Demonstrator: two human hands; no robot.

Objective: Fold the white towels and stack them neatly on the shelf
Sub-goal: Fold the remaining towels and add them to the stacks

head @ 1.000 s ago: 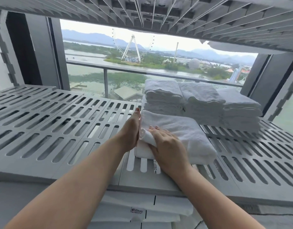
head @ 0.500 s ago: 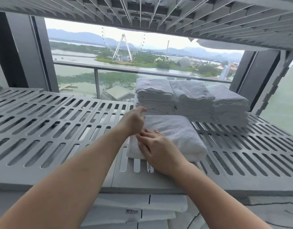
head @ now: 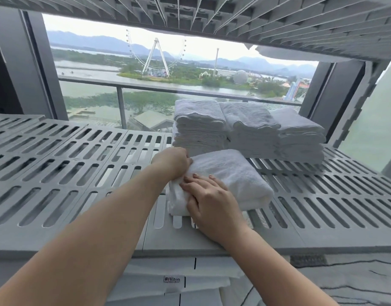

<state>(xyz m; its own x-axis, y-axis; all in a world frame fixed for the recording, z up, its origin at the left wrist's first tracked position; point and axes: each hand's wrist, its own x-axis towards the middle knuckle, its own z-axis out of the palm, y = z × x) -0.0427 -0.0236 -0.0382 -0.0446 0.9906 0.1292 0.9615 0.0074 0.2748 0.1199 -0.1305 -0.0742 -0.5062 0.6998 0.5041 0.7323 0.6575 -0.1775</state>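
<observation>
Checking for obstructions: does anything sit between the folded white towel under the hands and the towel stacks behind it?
Nothing visible. The folded white terry towel lies on the grey slotted plastic shelf directly before the three white towel stacks, with the left hand and right hand on it.

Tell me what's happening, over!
Left hand grips towel edge. Right hand flat on it. Towel folded on shelf, three stacks behind. Nothing blocking.
</observation>
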